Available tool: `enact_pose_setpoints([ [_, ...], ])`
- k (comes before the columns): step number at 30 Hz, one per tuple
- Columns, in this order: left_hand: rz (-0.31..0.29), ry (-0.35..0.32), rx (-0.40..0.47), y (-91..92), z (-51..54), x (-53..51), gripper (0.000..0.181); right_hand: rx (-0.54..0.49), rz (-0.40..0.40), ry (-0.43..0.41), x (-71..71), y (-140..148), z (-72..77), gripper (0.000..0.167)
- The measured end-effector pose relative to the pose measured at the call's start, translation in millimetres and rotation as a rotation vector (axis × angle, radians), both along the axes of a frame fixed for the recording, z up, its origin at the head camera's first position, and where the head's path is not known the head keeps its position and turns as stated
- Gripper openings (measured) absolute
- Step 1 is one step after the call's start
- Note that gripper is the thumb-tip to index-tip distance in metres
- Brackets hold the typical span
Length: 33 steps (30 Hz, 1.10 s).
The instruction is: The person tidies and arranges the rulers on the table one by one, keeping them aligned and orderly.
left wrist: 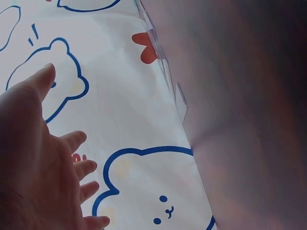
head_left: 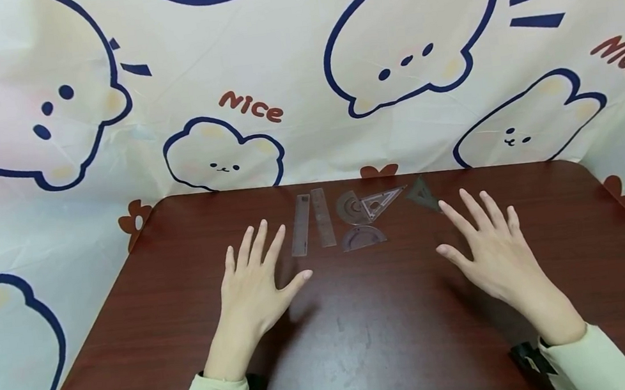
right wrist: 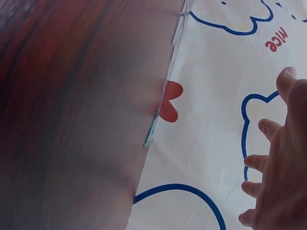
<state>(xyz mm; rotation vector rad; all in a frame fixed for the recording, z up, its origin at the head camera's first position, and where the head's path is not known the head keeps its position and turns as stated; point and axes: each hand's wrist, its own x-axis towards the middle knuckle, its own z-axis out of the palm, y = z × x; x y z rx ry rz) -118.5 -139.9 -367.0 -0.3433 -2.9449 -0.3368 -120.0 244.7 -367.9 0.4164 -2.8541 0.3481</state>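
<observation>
I have one pale, creased sheet with blue-outlined drawings behind one dark, wood-grained table. Above the table are two bare hands, left hand and right hand, fingers spread wide on both. Toward the table's far edge I count two straight clear rulers, two see-through protractors, one rounder, one half-round, and two triangular plastic set squares, a clear set square and a green set square just beside the right hand. My head view gives their full outlines; the wrist views show pieces edge-on.
</observation>
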Motion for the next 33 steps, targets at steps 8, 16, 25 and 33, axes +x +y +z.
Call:
enact_pose_setpoints([
  [8, 0.002, 0.008, -0.003, 5.9, 1.8, 0.2, 0.087, -0.008, 0.031, 0.023, -4.4, -5.1, -0.6, 0.071],
  [16, -0.016, 0.005, 0.002, 6.8, 1.2, -2.2, 0.085, -0.022, 0.081, 0.025, -12.2, -12.6, -0.8, 0.072],
  [25, -0.062, 0.046, -0.034, 1.6, -2.3, -7.4, 0.082, -0.029, 0.123, 0.036, -26.1, -28.6, 3.6, 0.072],
  [33, -0.106, 0.061, -0.071, -5.6, -6.8, -7.5, 0.078, -0.021, 0.198, 0.078, -40.9, -41.8, -1.1, 0.070],
])
